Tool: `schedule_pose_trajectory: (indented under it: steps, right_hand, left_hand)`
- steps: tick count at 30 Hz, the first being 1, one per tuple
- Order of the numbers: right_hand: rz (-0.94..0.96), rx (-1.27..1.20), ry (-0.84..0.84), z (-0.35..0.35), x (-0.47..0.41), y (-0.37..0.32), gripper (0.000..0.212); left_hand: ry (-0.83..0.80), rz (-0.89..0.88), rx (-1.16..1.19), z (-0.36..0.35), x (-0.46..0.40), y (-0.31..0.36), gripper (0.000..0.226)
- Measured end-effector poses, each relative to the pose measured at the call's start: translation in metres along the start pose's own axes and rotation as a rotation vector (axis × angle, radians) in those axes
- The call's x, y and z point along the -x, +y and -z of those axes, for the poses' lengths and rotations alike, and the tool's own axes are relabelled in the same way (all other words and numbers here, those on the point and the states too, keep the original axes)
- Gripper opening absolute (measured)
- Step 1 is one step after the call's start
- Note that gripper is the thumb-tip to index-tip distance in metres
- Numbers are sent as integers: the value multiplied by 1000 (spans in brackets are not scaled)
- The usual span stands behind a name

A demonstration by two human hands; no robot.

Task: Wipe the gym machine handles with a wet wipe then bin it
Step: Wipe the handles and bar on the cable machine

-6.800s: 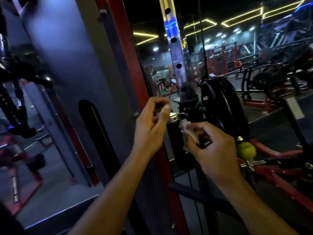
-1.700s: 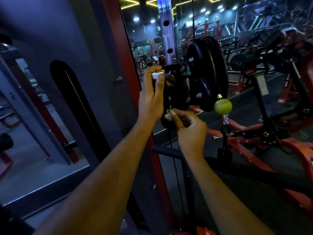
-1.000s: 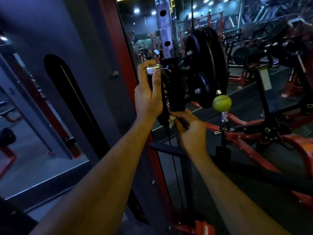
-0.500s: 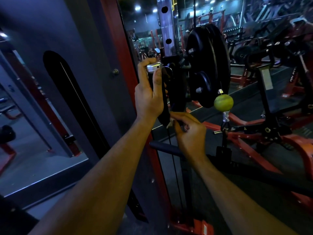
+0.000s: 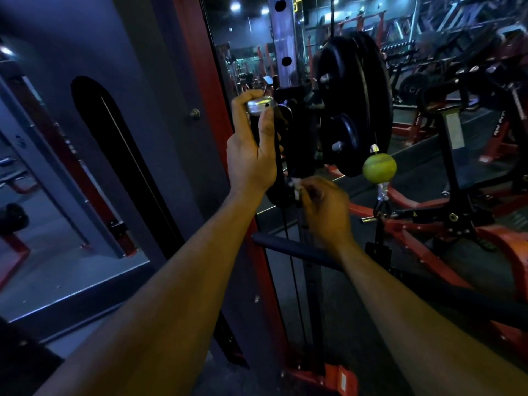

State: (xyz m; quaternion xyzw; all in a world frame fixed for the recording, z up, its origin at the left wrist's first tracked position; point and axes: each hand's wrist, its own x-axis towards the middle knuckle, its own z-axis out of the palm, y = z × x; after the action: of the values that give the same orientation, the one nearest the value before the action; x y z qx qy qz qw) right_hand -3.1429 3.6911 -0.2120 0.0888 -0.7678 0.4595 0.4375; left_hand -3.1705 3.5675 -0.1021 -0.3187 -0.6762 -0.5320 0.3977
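- Black handle point(image 5: 274, 155) with a chrome end cap hangs upright beside the red machine frame point(image 5: 205, 90); the left hand point(image 5: 251, 155) wraps its fingers and thumb round the upper part.
- White wet wipe point(image 5: 295, 185) is pinched in the curled fingers of the right hand point(image 5: 325, 210), pressed to the handle's lower end.
- Behind them: stacked black weight plates point(image 5: 357, 104), a yellow-green ball point(image 5: 379, 167) on a cable, and a perforated steel upright point(image 5: 283, 38).
- Dim gym room, ceiling lights far off, dark floor point(image 5: 428, 172) with red machine bases point(image 5: 500, 241).
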Motion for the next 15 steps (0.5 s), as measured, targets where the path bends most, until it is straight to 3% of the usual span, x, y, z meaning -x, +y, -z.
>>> schedule_pose_trajectory:
  steps: [7, 12, 15]
  right_hand:
    - [1, 34, -98, 2, -1, 5, 20]
    - [-248, -19, 55, -15, -26, 6, 21]
    - [-153, 45, -10, -12, -17, -1, 21]
  left_hand:
    - [-1, -5, -8, 1, 1, 1, 33]
    - [1, 6, -3, 0, 0, -1, 29]
    - [-1, -6, -11, 1, 0, 0, 31]
